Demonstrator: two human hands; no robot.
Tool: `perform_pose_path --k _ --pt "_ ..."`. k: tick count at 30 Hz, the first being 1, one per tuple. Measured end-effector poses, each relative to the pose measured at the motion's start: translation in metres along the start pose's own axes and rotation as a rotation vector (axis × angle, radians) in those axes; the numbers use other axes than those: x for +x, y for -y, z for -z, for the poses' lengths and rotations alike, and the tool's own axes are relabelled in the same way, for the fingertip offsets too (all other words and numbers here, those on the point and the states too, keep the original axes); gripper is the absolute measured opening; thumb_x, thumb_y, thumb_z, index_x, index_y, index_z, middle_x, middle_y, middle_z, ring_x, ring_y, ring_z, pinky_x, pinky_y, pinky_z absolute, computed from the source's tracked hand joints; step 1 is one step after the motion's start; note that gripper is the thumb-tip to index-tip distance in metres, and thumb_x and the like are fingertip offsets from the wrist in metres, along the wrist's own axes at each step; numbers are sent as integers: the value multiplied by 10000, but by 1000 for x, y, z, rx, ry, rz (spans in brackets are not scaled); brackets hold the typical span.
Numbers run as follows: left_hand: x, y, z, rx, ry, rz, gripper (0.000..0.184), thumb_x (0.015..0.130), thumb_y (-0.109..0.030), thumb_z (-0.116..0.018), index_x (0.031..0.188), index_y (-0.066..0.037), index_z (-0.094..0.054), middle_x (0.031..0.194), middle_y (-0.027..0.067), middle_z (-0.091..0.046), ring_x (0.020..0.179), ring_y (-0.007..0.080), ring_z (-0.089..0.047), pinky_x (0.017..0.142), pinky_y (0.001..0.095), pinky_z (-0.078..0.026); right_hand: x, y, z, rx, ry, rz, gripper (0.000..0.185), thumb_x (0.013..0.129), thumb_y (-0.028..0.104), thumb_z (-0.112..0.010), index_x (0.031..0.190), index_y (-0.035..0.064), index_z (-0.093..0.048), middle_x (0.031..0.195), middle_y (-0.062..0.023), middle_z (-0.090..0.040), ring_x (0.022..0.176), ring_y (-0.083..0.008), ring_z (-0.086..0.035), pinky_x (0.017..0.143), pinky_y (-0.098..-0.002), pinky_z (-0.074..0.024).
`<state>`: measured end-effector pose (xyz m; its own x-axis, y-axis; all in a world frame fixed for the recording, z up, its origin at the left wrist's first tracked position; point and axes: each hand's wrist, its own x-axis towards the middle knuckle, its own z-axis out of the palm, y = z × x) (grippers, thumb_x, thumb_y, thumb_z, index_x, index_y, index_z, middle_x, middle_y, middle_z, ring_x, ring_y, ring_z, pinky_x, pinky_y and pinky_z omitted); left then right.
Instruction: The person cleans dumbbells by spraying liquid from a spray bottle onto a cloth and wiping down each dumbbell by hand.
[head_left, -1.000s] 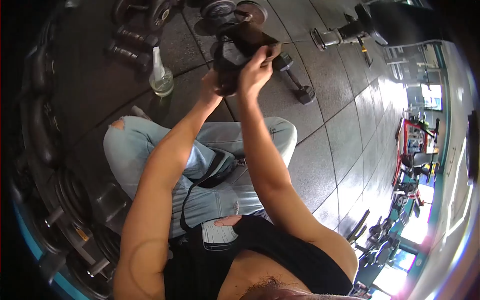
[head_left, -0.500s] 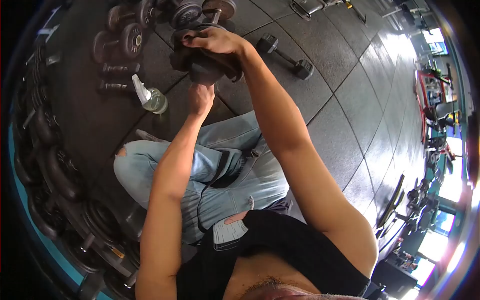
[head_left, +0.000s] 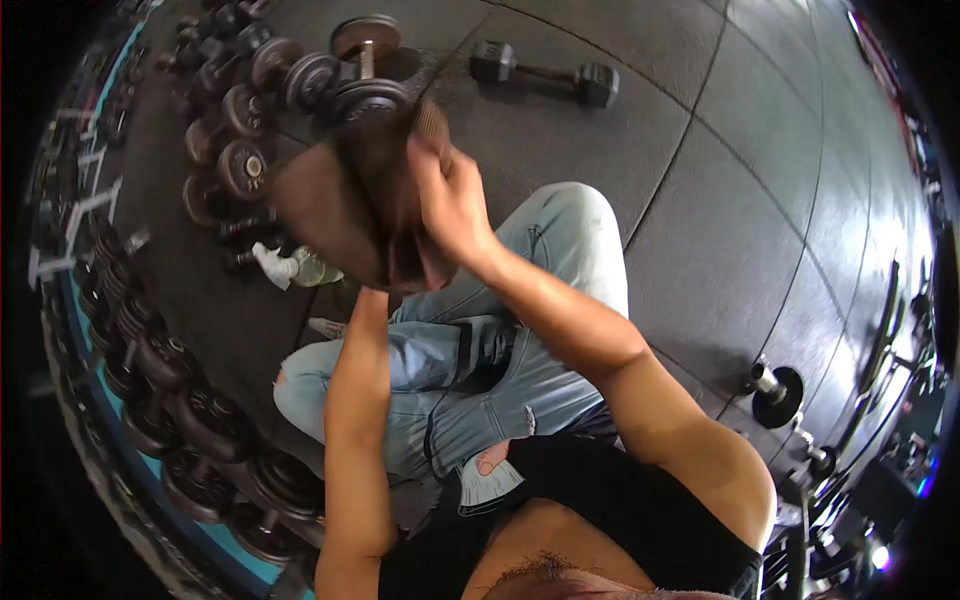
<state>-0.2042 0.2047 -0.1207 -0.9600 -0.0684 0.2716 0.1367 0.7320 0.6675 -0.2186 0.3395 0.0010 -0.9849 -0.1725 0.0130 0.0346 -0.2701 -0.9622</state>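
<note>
A dark brown, cloth-like bundle (head_left: 340, 200), blurred by motion, is held up above my crossed legs. My right hand (head_left: 450, 205) grips its right side with fingers wrapped round a dark fold. My left hand is mostly hidden behind or under the bundle; only the wrist (head_left: 372, 302) shows clearly below it. Whether anything lies inside the bundle cannot be made out. Just beyond it, a round-plated dumbbell (head_left: 367, 65) rests on the floor. A spray bottle (head_left: 285, 267) with a white head is at the bundle's lower left, partly covered by it.
One hex dumbbell (head_left: 545, 75) lies on the dark tiled floor (head_left: 740, 230). Several round dumbbells (head_left: 242, 168) stand to the upper left, and a loaded rack (head_left: 215, 425) runs along the left. Gym equipment (head_left: 775, 392) is at the right.
The view has turned and shifted. The dark bundle and both hands have come nearer my body. My right hand no longer lies across its top but grips its right side.
</note>
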Motion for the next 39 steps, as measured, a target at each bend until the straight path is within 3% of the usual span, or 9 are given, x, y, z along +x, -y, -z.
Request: perform_pose_path --k 8,16,18,22,25,28,35,37,39 --pt "135 -14 -37 -539 249 48 419 928 -268 -652 1289 -85 -545 1166 106 -657 1099 267 -621 962 400 -500 60 52 41 533 -382 59 356 1026 323 -474 979 -10 -590 776 -6 -579 763 -68 -501 675 -252 -438" --pt "273 -9 -84 -1164 323 291 359 948 -268 -635 1247 -84 -558 1161 108 -655 1098 249 -619 964 404 -501 11 93 18 803 -62 120 218 1021 222 -525 1057 17 -587 884 12 -613 799 -45 -547 697 -239 -469" --pt "72 -63 -38 -1330 314 358 345 953 -268 -630 1237 -84 -561 1160 109 -654 1098 244 -618 965 405 -501 8 90 20 839 34 11 202 1024 202 -515 1057 12 -573 864 9 -605 682 -39 -542 599 -216 -465" --pt "105 -71 -77 -1586 314 418 324 961 -267 -624 1221 -83 -566 1158 110 -653 1098 238 -617 966 406 -502 16 84 26 835 -5 3 191 1018 191 -524 1043 8 -574 855 22 -583 673 -34 -526 585 -200 -442" --pt "122 -62 -119 -1329 259 1034 212 962 -222 -623 1076 -48 -582 1115 146 -652 1008 256 -648 909 440 -554 21 81 29 698 -144 147 182 1010 171 -537 1035 -2 -588 872 30 -576 781 -35 -508 678 -203 -431" --pt "111 -38 -145 -1376 669 949 449 1055 -388 -376 1294 -30 -506 1273 91 -588 1167 152 -552 1035 378 -438 24 82 36 660 -114 138 281 1030 270 -472 1053 -7 -513 759 -15 -556 602 -77 -544 544 -261 -463" --pt "108 -117 -190 -1537 -108 1345 605 909 -245 -696 1333 55 -387 1395 255 -427 1311 349 -439 1125 473 -388 28 69 35 639 -128 108 276 1022 256 -482 1061 -15 -521 804 -33 -580 646 -97 -562 586 -272 -475" --pt "107 -93 -207 -1469 337 805 836 912 -363 -680 1453 67 -209 1515 260 -255 1408 372 -294 1184 489 -265 29 68 37 606 -148 126 272 1016 244 -492 1065 -21 -528 836 -40 -595 700 -104 -568 636 -277 -481" --pt "115 -102 -191 -1433 406 892 866 919 -387 -662 1473 66 -175 1528 259 -237 1420 374 -276 1188 488 -247 32 72 43 511 -100 35 261 1000 211 -511 1092 -30 -546 906 -54 -620 801 -117 -563 728 -282 -475"
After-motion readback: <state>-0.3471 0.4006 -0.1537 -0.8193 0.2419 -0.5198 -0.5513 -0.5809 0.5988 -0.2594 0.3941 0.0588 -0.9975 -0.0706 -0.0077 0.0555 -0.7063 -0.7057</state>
